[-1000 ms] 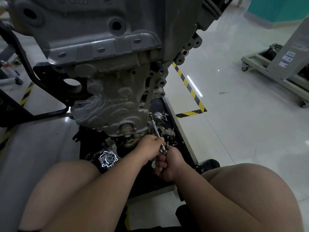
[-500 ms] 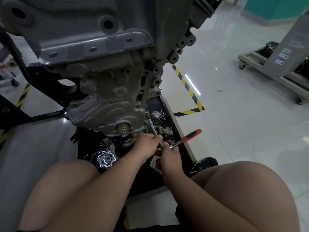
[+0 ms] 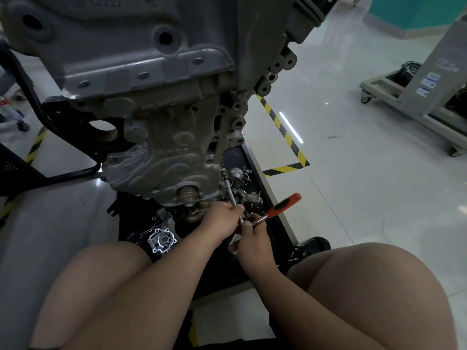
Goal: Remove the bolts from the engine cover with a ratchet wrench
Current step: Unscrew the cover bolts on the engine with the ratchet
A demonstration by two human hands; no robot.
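While left hand (image 3: pixel 222 219) and right hand (image 3: pixel 254 239) grip the ratchet wrench (image 3: pixel 285 204), parts (image 3: pixel 161 241) litter the tray (image 3: pixel 236 157).

Labels (image 3: pixel 430 81) on the stand (image 3: pixel 409 102) are unreadably blurred.

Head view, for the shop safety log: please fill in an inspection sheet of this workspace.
Surface: glossy floor; black tray under the engine.
Job's things: engine cover in place; ratchet wrench with extension bar reaching its lower edge.
Clutter: silver housing and small loose parts on the tray.
Grips: left hand holds the extension bar; right hand holds the ratchet wrench near its head.
Cables: nothing seen.
Surroundings: hazard tape, wheeled cart at right.
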